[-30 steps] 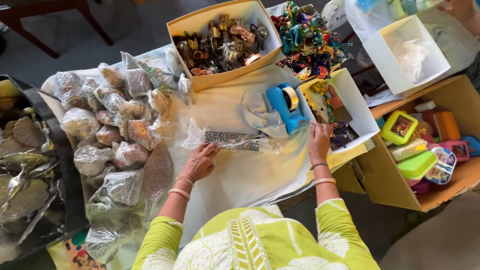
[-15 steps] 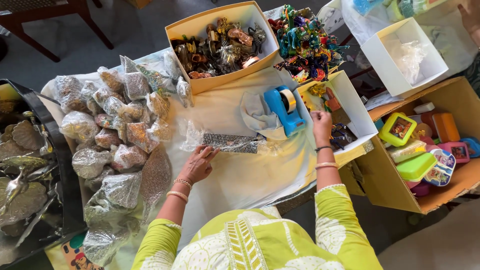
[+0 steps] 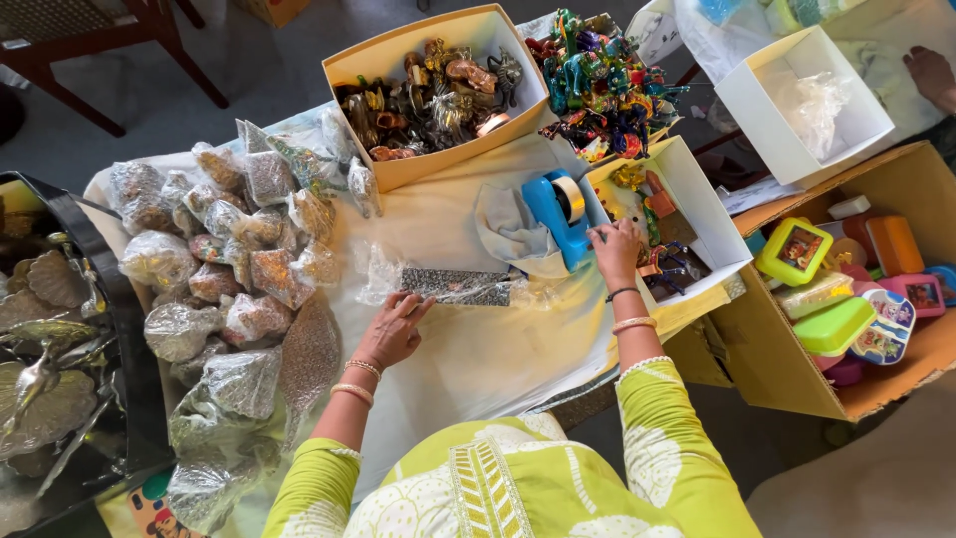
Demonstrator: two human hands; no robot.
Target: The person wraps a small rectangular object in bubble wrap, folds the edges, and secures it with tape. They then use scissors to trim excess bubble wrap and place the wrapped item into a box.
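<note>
My left hand (image 3: pixel 394 330) rests flat on the cloth-covered table (image 3: pixel 478 359), its fingertips touching the near edge of a long flat glittery item wrapped in clear plastic (image 3: pixel 453 286). My right hand (image 3: pixel 617 253) is on the blue tape dispenser (image 3: pixel 558 213), fingers curled by its front end next to a grey cloth (image 3: pixel 510 235). Both wrists carry bangles, and my sleeves are lime green.
Several plastic-wrapped glittery pieces (image 3: pixel 234 249) are piled at left beside a black tray of metal leaves (image 3: pixel 45 339). Boxes hold brass figurines (image 3: pixel 430 95) and colourful trinkets (image 3: pixel 597 80). A cardboard box of plastic containers (image 3: pixel 846 289) stands right. Another person's hand (image 3: pixel 931 75) shows at the top right.
My right hand has moved up and left from the wrapped item's right end to the tape dispenser. The left hand has stayed on the wrapped item.
</note>
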